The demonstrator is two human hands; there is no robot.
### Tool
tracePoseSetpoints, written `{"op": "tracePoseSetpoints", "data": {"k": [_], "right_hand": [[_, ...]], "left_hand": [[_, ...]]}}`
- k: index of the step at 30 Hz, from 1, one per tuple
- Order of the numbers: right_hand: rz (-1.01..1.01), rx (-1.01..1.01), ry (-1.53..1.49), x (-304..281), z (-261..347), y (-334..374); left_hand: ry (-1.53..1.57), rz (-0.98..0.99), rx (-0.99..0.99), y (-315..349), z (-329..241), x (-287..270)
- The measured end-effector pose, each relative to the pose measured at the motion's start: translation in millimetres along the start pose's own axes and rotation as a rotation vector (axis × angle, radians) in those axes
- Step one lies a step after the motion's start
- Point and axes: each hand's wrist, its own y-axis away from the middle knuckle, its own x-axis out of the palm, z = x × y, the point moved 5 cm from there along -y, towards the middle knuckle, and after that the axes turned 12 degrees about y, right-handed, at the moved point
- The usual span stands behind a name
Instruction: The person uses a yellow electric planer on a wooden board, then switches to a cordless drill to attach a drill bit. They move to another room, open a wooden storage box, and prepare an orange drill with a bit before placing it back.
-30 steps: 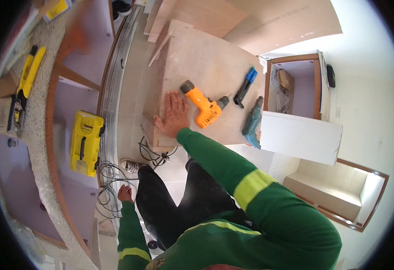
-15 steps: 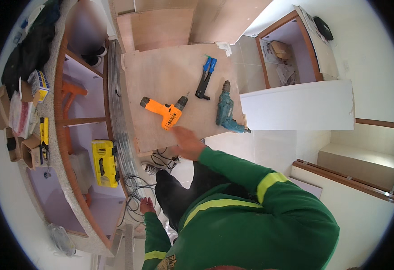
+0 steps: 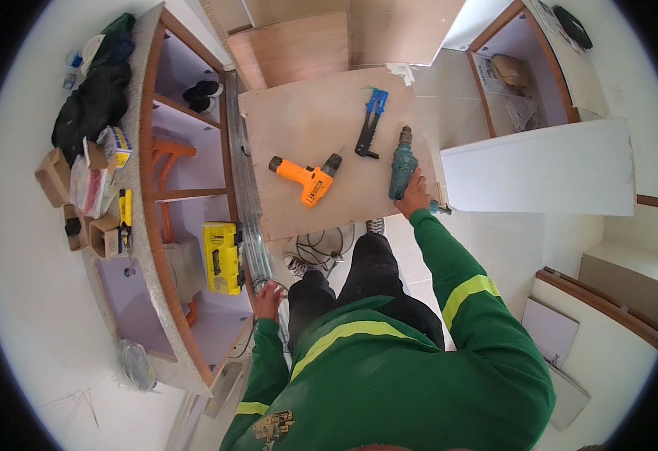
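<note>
- Drill in teal (image 3: 402, 167), in the head view: lying on the right part of the pale board (image 3: 276, 120), chuck (image 3: 405, 134) pointing away, right hand (image 3: 417, 194) over its handle.
- Underside of the grip hidden; cannot tell whether clamped fully round or merely resting. With a loose hold, could slip off the nearby board edge.
- Trigger perhaps under the fingers: with power on, could spin the chuck through a careless squeeze.
- Blue-handled hand tool (image 3: 371, 124) near on the left, orange drill (image 3: 310, 180) farther off; could knock either by sweeping leftward.
- White panel (image 3: 539, 169) to the right: could bump it through a wide swing.
- Left hand (image 3: 269, 301) low near the yellow case (image 3: 223, 258), fingers loosely curled; cannot tell whether holding anything. Cables (image 3: 315, 254) by the feet: could trip when stepping.
</note>
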Motion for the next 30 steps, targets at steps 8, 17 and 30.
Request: {"op": "tracePoseSetpoints", "data": {"k": [8,17,30], "right_hand": [[0.093,-0.141,-0.201,-71,-36,19],[-0.163,-0.116,-0.357,-57,-48,-5],[0.444,-0.214,-1.356,-131,-13,102]], "left_hand": [[-0.081,0.393,0.262,38,-116,149],[0.142,0.443,0.236,71,-128,143],[0.600,0.430,0.436,99,-196,73]]}}
